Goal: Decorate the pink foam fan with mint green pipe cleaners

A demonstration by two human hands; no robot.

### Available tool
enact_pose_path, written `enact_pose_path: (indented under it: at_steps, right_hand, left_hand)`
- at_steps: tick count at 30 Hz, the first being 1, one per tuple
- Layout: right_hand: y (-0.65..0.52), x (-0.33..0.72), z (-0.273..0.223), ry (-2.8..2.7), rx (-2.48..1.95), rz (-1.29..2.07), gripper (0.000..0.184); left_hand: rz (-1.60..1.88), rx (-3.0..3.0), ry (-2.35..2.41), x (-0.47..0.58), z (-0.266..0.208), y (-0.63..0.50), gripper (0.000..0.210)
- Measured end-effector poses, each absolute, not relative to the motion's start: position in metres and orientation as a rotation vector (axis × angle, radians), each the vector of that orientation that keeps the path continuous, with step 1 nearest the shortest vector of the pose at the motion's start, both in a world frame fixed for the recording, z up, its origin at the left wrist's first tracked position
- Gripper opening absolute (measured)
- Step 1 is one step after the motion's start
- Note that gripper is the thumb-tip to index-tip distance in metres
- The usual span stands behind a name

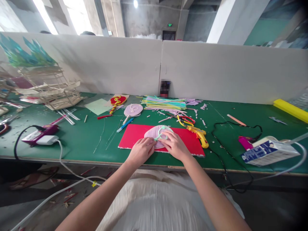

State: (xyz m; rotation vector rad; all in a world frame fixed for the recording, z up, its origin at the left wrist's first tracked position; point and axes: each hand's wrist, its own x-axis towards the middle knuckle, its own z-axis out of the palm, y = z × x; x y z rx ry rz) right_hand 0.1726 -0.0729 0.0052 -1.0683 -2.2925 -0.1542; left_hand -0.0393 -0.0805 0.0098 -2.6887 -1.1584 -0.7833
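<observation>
In front of me a lilac rounded piece (150, 131), seemingly covered in pipe cleaners, lies on a red board (132, 134). A mint-green pipe cleaner (161, 128), bent into curls, rests over its face. My left hand (142, 150) is closed at the lower left end of that green stem, fingertips pressed together on it. My right hand (176, 145) pinches the curl from the right side. Fingers cover the lower part of the lilac piece. Beyond the board are a lilac fan shape (133, 110) and a red-and-yellow fan shape (118, 100).
Several loose pipe cleaners (166, 103) lie in a pile at the back. Right of the board are a yellow glue gun (199, 134), its black cord, scissors (187, 120) and a carton (269, 150). A blue pen (125, 124) and power strip (40, 135) lie leftward.
</observation>
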Motion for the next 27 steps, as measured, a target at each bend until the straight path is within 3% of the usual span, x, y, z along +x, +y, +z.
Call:
enact_pose_path:
  at_steps: [27]
  right_hand:
    - [-0.0725, 0.1733, 0.0036, -2.277, -1.073, -0.153, 0.027]
  left_hand:
    - [-0.771, -2.679, -1.232, -0.0375, 0.0116, -0.0789, 0.033]
